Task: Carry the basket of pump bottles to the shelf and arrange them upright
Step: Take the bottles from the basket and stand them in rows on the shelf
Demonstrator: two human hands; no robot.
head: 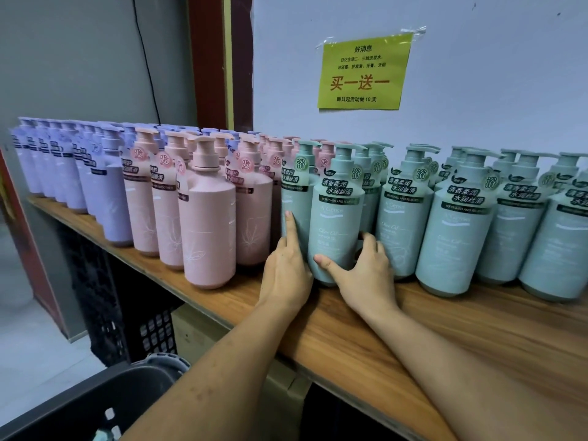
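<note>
From the head camera we have both hands on 1 green pump bottle (334, 214) standing upright at the front edge of the wooden shelf (477, 332), at the seam between the pink bottles (206, 230) and the other green ones (455, 230). Our left hand (288, 275) lies flat against the bottle's left side, index finger pointing up; our right hand (359, 268) cups the lower right side, thumb across the front and fingers curled behind — neither hand is pinching. The dark basket (95, 399) sits low at the left, below the shelf; we cannot tell what is left in it. To do this well, we judge it best to keep pressure low on the body, slide the base flat rather than tip it, turn the label forward — and avoid nudging neighbouring pumps
</note>
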